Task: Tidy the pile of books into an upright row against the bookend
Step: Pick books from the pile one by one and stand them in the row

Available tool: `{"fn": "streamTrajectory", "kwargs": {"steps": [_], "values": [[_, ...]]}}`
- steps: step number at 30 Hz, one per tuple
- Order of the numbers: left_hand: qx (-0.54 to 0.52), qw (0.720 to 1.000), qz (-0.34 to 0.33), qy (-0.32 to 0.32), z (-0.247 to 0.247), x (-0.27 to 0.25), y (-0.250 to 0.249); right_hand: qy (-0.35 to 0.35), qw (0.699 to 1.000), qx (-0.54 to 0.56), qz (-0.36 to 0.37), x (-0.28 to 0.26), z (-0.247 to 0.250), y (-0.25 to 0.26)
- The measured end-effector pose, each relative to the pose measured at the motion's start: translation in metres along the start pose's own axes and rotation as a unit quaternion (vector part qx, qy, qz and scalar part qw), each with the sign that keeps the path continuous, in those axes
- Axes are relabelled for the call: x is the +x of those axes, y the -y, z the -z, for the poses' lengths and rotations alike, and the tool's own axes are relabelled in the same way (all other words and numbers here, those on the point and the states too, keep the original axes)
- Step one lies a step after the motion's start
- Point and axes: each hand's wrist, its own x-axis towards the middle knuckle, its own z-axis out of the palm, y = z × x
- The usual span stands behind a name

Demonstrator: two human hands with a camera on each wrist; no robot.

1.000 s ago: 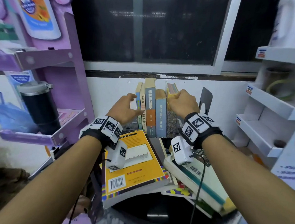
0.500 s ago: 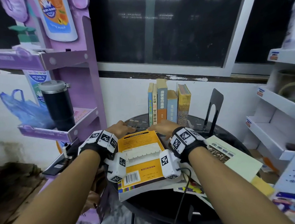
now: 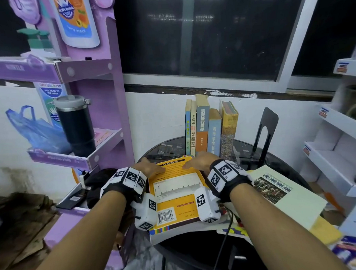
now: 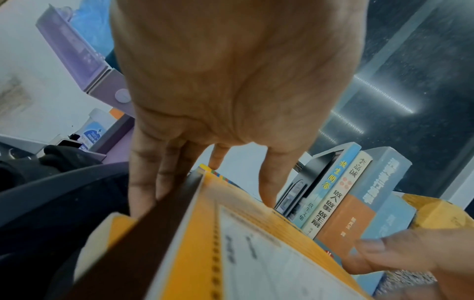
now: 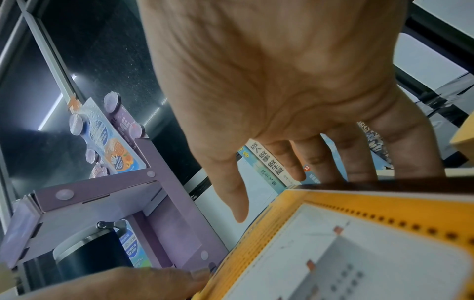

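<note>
A thick yellow book [image 3: 175,198] lies flat on top of the pile at the front of the round black table [image 3: 284,160]. My left hand [image 3: 152,169] grips its left side, fingers [image 4: 143,182] down the dark spine and thumb on the cover. My right hand [image 3: 194,163] grips the right side, thumb [image 5: 237,194] on the cover and fingers over the edge. Several books stand in an upright row [image 3: 210,129] at the back. A black bookend [image 3: 266,133] stands to the right, apart from the row.
A pale green book [image 3: 288,197] lies flat at the right over other books. A purple display rack [image 3: 109,117] with a black tumbler [image 3: 75,127] and a blue bag [image 3: 36,133] stands close on the left. White shelves [image 3: 337,160] stand on the right.
Both hands left the upright row and came down and back to the yellow book, where they now hold its two sides. The head view has pulled back.
</note>
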Motion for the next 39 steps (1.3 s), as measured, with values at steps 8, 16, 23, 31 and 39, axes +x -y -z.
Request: {"fn": "streamTrajectory", "kwargs": {"steps": [8, 16, 23, 31, 39], "values": [[-0.040, 0.999, 0.006, -0.009, 0.003, 0.003, 0.007, -0.006, 1.000, 0.017, -0.021, 0.000, 0.001, -0.003], [-0.087, 0.995, -0.008, -0.043, 0.007, -0.014, -0.004, -0.006, 0.999, 0.021, -0.029, 0.001, -0.001, -0.003], [-0.153, 0.982, -0.081, -0.080, 0.025, -0.028, -0.027, -0.036, 0.994, 0.100, -0.011, -0.001, 0.021, -0.005], [-0.290, 0.928, -0.184, -0.146, 0.045, -0.043, -0.059, -0.134, 0.970, 0.191, 0.064, -0.010, 0.054, 0.006], [-0.381, 0.872, -0.264, -0.159, 0.048, -0.066, -0.082, -0.213, 0.905, 0.346, 0.129, -0.019, 0.059, 0.001]]}}
